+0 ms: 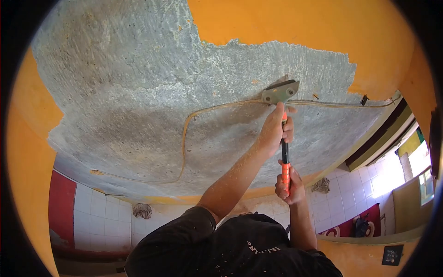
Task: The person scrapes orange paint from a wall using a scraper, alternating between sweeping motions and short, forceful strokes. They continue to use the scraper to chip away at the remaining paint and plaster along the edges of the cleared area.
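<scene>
We're looking at a broad grey surface [138, 106], bare and scuffed, covered in pale scratches and darker smudges. Along its top right edge, orange paint [295, 21] ends in a ragged line, and more orange shows down the left side.

And there's the scraper [279, 93], its wide head up against the grey, right of centre, just below that torn border of paint. We see the left hand [273, 129] high on the handle, fingers curled round it close beneath the head; lower down, the right hand [291, 187] has its fingers wrapped about the orange-red grip at the tail end.

A thin cord [184, 143] meanders across the grey, passing by the scraper head and bending downward left of it. Pale flecks dot the dark shirt [221, 249] below.

Round the room we go: white tiles [98, 212] and a red panel [61, 203] at lower left, bright light by the window [425, 184] at right, and a dark square plate [392, 255] on the orange beneath it.
</scene>
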A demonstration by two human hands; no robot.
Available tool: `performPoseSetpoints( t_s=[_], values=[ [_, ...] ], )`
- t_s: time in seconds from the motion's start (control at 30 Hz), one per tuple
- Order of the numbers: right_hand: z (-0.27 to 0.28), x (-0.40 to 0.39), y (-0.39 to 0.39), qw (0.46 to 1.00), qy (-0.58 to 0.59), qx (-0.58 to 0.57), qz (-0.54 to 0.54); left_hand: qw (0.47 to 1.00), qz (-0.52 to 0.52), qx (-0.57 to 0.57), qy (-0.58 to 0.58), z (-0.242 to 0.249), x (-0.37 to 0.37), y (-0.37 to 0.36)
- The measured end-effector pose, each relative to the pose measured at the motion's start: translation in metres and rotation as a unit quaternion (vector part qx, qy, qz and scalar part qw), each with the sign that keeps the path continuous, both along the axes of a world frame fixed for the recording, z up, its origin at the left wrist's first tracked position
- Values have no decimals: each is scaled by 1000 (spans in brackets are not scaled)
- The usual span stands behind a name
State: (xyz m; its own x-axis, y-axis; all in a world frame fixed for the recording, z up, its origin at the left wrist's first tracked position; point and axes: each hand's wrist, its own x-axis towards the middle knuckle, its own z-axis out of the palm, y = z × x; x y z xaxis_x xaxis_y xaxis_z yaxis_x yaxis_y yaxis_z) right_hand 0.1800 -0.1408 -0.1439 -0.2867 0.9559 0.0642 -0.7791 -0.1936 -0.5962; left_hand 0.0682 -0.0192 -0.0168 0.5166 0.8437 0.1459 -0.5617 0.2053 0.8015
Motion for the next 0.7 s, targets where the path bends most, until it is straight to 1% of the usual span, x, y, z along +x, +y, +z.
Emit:
performPoseSetpoints(
  t_s=[0.03, 0.07, 0.13, 0.17, 0.2, 0.23, 0.27, 0.3, 0.33, 0.37, 0.4, 0.43, 0.47, 0.53, 0.6, 0.63, 0.7],
  values=[
    [0, -2, -3, 1000, -6, -9, 0, 1000, 10, -28, 2, -2, -6, -5],
    [2, -6, -4, 1000, -6, -8, 1, 1000, 11, -27, 2, -3, -12, -9],
    [10, -19, -9, 983, -160, 45, -78, 998, 60, 19, -22, 5, -31, -24],
    [19, -23, -11, 970, -211, 45, -110, 997, 57, 35, -41, 6, -41, -26],
    [22, -30, -13, 970, -214, 44, -105, 997, 61, 34, -43, 7, -51, -27],
    [25, -38, -13, 923, -319, 103, -189, 995, 73, 26, -70, 7, -61, -28],
    [28, -46, -13, 855, -415, 161, -268, 992, 85, 19, -96, 7, -72, -28],
    [34, -53, -14, 855, -416, 164, -264, 990, 90, 28, -108, 4, -84, -30],
    [42, -60, -15, 796, -473, 220, -306, 989, 94, 31, -110, 0, -95, -31],
    [47, -67, -15, 729, -523, 273, -347, 983, 123, 23, -132, -5, -105, -33],
    [50, -74, -14, 729, -522, 276, -345, 976, 152, 15, -153, -9, -114, -34],
    [52, -82, -12, 717, -529, 289, -351, 972, 174, -10, -160, -11, -123, -35],
    [54, -89, -11, 704, -536, 302, -355, 971, 176, -9, -161, -12, -131, -35],
    [54, -102, -6, 704, -550, 293, -341, 967, 197, -18, -162, -11, -149, -35],
    [58, -116, 1, 683, -537, 338, -363, 964, 200, -24, -173, -6, -166, -34],
    [62, -122, 2, 682, -540, 341, -357, 966, 196, -9, -168, -3, -175, -34],
    [70, -135, 0, 720, -551, 304, -292, 967, 196, 2, -165, -1, -190, -37]
  ],
)
